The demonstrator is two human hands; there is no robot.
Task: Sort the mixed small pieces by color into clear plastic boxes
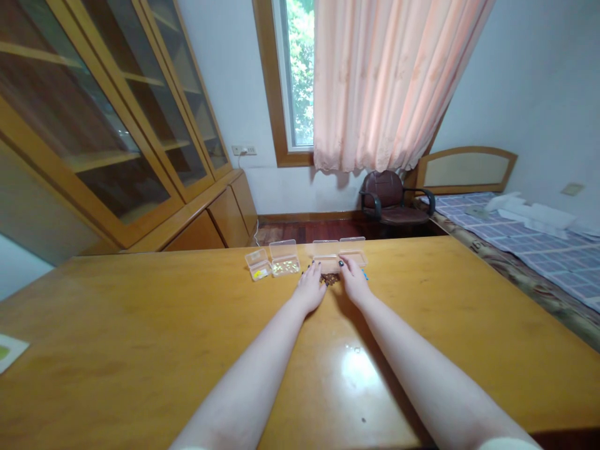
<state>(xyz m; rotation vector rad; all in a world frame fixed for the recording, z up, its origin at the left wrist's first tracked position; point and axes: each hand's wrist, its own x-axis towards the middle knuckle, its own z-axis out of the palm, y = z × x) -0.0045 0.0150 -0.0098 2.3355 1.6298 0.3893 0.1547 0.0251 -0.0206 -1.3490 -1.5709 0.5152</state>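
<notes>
A small pile of brown bits [330,279], too small to name, lies on the wooden table [187,325] between my two hands. My left hand [310,289] is open at the pile's left edge, fingers stretched out over the tabletop. On the other side is my right hand [354,281], its thumb and forefinger apart near the front of a clear plastic box [326,261]; its other fingers are partly hidden. Nothing shows in its grasp. Behind it stands another clear box [359,256] with a raised lid. A bit of something blue [365,275] peeks out beside the right hand.
Left of my hands, an open clear box [285,267] contains several pale yellowish pieces. A smaller open box [259,272] beside it has something yellow inside. A white-and-green item [12,351] lies at the table's left edge. Beyond the table are a chair [391,194] and a bed [525,225].
</notes>
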